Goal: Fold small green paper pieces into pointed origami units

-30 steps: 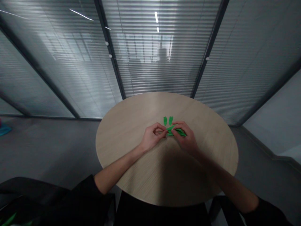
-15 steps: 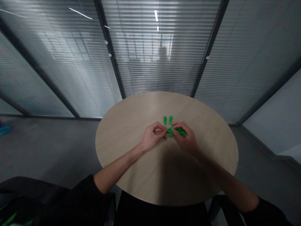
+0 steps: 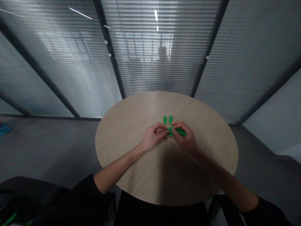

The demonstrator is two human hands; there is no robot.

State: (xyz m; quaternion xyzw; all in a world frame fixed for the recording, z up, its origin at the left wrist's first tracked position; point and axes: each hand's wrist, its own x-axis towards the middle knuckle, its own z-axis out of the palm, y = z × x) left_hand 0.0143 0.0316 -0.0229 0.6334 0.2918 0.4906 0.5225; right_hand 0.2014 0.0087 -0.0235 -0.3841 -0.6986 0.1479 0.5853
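Observation:
Both my hands are raised a little above the round wooden table [image 3: 127, 135], near its middle. My left hand [image 3: 154, 136] pinches the left end of a narrow bundle of folded green paper [image 3: 179, 131], and my right hand [image 3: 185, 137] grips it from above, its fingers covering part of the paper. Just beyond my fingers, two small green paper leaf shapes [image 3: 165, 120] [image 3: 171, 119] lie side by side on the tabletop, apart from my hands. The middle of the bundle is partly hidden by my fingers.
Behind the table stand glass walls with slatted blinds [image 3: 152, 69], and a blurred person's shape [image 3: 162, 59] shows through them. A dark chair [image 3: 28, 201] with some green pieces sits at the lower left. A blue object [image 3: 3, 129] lies on the grey floor at far left.
My hands have drawn slightly closer together. The fingers of my left hand now cover more of the bundle's left end. The two small leaf shapes have not moved.

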